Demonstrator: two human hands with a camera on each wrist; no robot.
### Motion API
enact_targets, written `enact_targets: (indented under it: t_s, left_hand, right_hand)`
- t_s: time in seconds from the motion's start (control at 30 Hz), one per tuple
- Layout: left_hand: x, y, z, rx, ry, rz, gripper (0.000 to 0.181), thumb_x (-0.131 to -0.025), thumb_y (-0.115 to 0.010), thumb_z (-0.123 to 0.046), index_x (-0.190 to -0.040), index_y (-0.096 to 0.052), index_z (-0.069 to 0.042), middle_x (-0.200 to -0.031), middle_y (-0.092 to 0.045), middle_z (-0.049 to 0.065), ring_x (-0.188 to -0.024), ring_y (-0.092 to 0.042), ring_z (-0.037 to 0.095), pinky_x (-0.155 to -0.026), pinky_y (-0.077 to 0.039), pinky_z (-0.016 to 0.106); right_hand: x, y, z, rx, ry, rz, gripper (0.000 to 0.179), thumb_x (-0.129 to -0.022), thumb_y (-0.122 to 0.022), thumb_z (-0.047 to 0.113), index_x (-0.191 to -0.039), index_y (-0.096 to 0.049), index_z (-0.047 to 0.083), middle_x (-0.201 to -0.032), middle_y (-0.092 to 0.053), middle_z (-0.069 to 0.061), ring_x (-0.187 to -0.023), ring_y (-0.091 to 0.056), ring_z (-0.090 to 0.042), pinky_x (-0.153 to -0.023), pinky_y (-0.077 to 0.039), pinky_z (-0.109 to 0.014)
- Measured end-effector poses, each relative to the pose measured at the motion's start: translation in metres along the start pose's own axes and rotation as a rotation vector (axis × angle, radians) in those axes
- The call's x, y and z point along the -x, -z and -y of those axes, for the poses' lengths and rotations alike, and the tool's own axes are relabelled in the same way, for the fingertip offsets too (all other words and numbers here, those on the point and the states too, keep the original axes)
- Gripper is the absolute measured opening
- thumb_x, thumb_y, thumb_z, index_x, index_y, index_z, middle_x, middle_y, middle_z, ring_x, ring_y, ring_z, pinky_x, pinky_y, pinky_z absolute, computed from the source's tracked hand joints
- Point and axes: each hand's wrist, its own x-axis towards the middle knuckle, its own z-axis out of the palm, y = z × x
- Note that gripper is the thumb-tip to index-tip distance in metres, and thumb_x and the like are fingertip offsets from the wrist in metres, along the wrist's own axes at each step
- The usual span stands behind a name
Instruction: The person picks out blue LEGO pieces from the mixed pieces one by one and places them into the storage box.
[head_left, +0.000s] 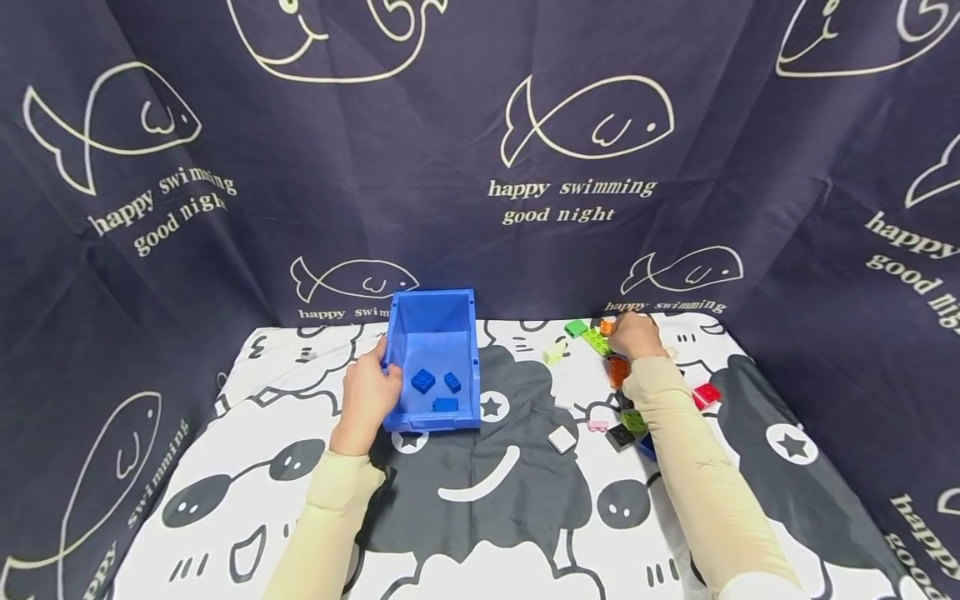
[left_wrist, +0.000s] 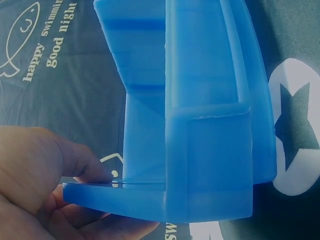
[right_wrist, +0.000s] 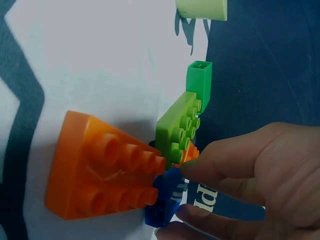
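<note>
With its thumb inside and fingers outside, my left hand grips the left rim of a blue plastic bin. Three blue bricks lie on the bin's floor, among them a square one. At the back right of the cloth, my right hand is among loose bricks. In the right wrist view its thumb and fingers pinch a dark blue brick. Beside that brick are a large orange brick and a lime green brick. A smaller orange piece shows by the thumb.
A green brick and a pale yellow-green one lie left of the right hand. Nearer are white, pink and black bricks. A red brick lies right of the forearm. Dark fish-print fabric rises behind.
</note>
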Motion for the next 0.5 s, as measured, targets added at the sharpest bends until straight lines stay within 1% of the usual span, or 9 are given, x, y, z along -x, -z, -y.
enact_targets:
  t_s: [0.1,0.27,0.4,0.5]
  left_hand:
    - [0.001,-0.001,0.0,0.003,0.005,0.003,0.058,-0.093,-0.059,-0.013,-0.149,-0.053,-0.001,-0.133,-0.062,0.032,-0.105,-0.067,0.055,-0.085,-0.052,0.063]
    - [0.001,-0.001,0.0,0.007,0.009,0.003,0.058,-0.093,-0.059,-0.012,-0.149,-0.053,0.0,-0.134,-0.062,0.032,-0.105,-0.067,0.055,-0.085,-0.052,0.063]
    - [0.001,0.0,0.0,0.012,0.01,0.002,0.058,-0.093,-0.059,-0.012,-0.149,-0.053,0.0,-0.134,-0.061,0.032,-0.106,-0.067,0.054,-0.086,-0.052,0.063]
    - [0.001,0.0,-0.001,0.011,0.003,-0.002,0.058,-0.092,-0.059,-0.011,-0.148,-0.053,0.001,-0.134,-0.061,0.032,-0.104,-0.068,0.054,-0.084,-0.052,0.062]
  right_hand:
    - [-0.001,-0.003,-0.002,0.004,-0.01,0.003,0.006,-0.083,-0.061,0.01,-0.081,-0.065,0.006,-0.095,-0.067,-0.022,-0.092,-0.06,-0.042,-0.079,-0.05,-0.051]
    - [-0.005,-0.007,-0.006,0.032,0.028,0.002,0.005,-0.083,-0.06,0.008,-0.08,-0.062,0.005,-0.09,-0.066,-0.021,-0.087,-0.061,-0.04,-0.077,-0.051,-0.051]
    - [-0.007,-0.009,-0.009,0.044,0.049,0.001,0.005,-0.082,-0.062,0.008,-0.079,-0.062,0.004,-0.087,-0.066,-0.019,-0.087,-0.061,-0.041,-0.079,-0.051,-0.052]
    - [-0.007,-0.009,-0.011,0.042,0.064,-0.01,0.007,-0.081,-0.062,0.007,-0.074,-0.06,0.005,-0.083,-0.066,-0.018,-0.086,-0.062,-0.042,-0.079,-0.05,-0.053]
